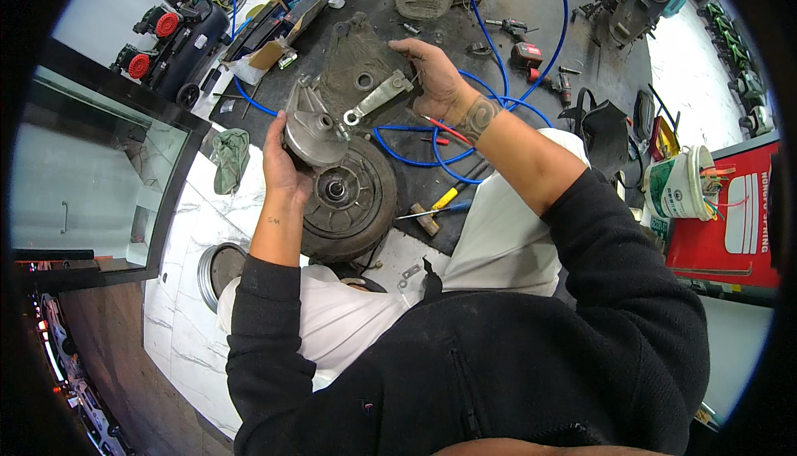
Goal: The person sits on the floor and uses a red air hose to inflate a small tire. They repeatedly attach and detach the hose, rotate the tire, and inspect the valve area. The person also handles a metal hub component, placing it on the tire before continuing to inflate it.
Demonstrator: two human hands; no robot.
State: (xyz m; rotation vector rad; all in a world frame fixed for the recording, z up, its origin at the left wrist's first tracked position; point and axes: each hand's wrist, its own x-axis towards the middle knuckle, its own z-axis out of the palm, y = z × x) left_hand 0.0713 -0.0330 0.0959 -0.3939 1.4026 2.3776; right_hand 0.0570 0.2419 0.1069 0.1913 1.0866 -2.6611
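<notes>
My left hand (281, 157) is closed on the side of a grey cast-metal brake plate (314, 136), raised over a small wheel (349, 207) with a dirty black tyre. From the plate a silver metal arm (378, 101) slants up to the right. Its far end lies in my right hand (440, 78), fingers curled over it and thumb below. Behind the arm is a flat, grimy metal casting (353, 53); whether the two are joined I cannot tell. Just under my right wrist there is a red-handled tool (448, 130).
Blue air hose (415, 160) loops across the dark mat. A hammer (425, 220) and screwdrivers lie right of the wheel. Cordless power tools (526, 55) sit farther back. A white bucket (681, 184) stands at the right, a compressor (191, 41) at the far left.
</notes>
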